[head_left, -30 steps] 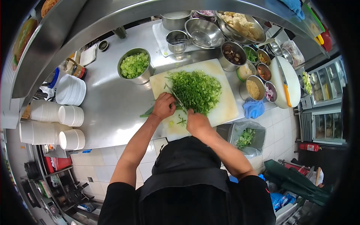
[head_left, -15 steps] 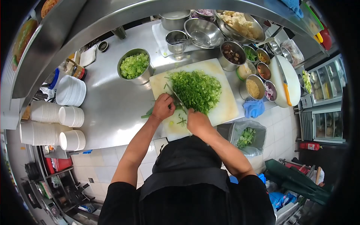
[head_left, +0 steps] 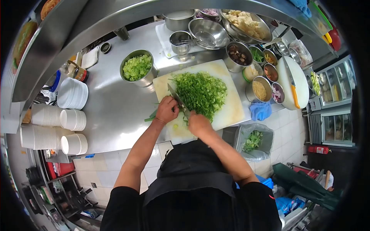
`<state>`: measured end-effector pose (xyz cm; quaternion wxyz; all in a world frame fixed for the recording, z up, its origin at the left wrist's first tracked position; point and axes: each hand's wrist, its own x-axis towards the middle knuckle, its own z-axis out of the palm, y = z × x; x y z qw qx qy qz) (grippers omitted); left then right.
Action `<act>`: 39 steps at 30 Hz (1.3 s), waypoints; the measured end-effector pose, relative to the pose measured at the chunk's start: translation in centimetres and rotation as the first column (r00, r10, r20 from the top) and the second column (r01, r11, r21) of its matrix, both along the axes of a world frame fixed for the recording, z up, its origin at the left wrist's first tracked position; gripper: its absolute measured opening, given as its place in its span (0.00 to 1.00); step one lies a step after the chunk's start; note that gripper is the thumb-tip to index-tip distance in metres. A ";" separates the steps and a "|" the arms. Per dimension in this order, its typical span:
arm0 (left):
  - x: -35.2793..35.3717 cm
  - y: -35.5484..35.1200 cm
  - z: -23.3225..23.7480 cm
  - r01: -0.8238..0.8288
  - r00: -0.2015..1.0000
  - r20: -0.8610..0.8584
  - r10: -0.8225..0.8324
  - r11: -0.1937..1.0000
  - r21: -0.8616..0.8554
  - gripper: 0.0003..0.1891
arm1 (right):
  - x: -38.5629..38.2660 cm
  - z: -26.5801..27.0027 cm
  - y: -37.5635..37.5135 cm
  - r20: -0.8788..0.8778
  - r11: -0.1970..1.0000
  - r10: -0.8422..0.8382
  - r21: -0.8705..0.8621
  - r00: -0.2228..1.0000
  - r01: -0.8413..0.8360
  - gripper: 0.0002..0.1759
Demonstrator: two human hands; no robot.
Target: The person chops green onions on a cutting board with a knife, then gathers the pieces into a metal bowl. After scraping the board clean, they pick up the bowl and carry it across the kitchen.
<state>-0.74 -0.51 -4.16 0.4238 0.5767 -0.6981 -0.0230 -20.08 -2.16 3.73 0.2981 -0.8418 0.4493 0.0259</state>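
Note:
My right hand (head_left: 199,124) is wrapped round the handle of a kitchen knife (head_left: 177,97), whose blade points up and left across the white cutting board (head_left: 232,107). Close to the blade's left side, my left hand (head_left: 168,109) has its fingers curled over a bunch of green onions (head_left: 152,116); their uncut ends stick out to the left past the board. A large heap of chopped green onions (head_left: 200,94) lies right of the knife. Left of the board stands a metal pot (head_left: 148,80) filled with paler chopped green pieces.
Stacked white bowls (head_left: 40,131) stand at the counter's left. Metal pots of ingredients (head_left: 259,91) and a blue cloth (head_left: 261,111) sit right of the board. A second knife (head_left: 291,85) lies on a round white board (head_left: 301,82). Below is a lined bin (head_left: 266,144).
The knife and my right hand have shifted slightly left, bringing the blade nearer my left fingers. My left hand stays nearly in place on the green onions.

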 end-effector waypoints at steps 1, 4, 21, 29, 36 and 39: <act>-0.3 0.2 0.0 -0.012 1.000 -0.005 0.012 1.000 -0.010 0.07 | -0.2 0.1 -0.8 -0.025 0.999 -0.003 0.039 1.000 0.004 0.13; -0.9 -0.8 0.1 -0.015 1.000 -0.021 0.015 1.000 -0.017 0.07 | -1.0 0.4 -1.4 -0.014 1.000 0.008 -0.014 1.000 -0.008 0.13; 0.1 -0.2 1.0 0.002 0.996 0.094 -0.005 1.000 0.027 0.08 | -1.1 2.4 -0.6 -0.030 0.999 0.050 0.020 0.998 -0.049 0.17; 0.3 0.2 0.2 -0.005 0.998 0.062 0.004 1.000 0.010 0.08 | -0.3 0.6 -0.2 0.010 0.997 0.041 -0.067 0.999 -0.041 0.13; 0.2 0.1 -0.1 -0.054 0.999 0.008 0.054 0.998 -0.042 0.08 | 0.7 0.6 -0.1 0.005 0.998 0.058 -0.036 0.998 -0.057 0.16; 0.0 0.3 0.1 -0.073 0.997 -0.014 0.073 0.997 0.005 0.08 | 0.3 2.2 0.0 -0.022 0.997 0.062 -0.043 0.998 -0.063 0.15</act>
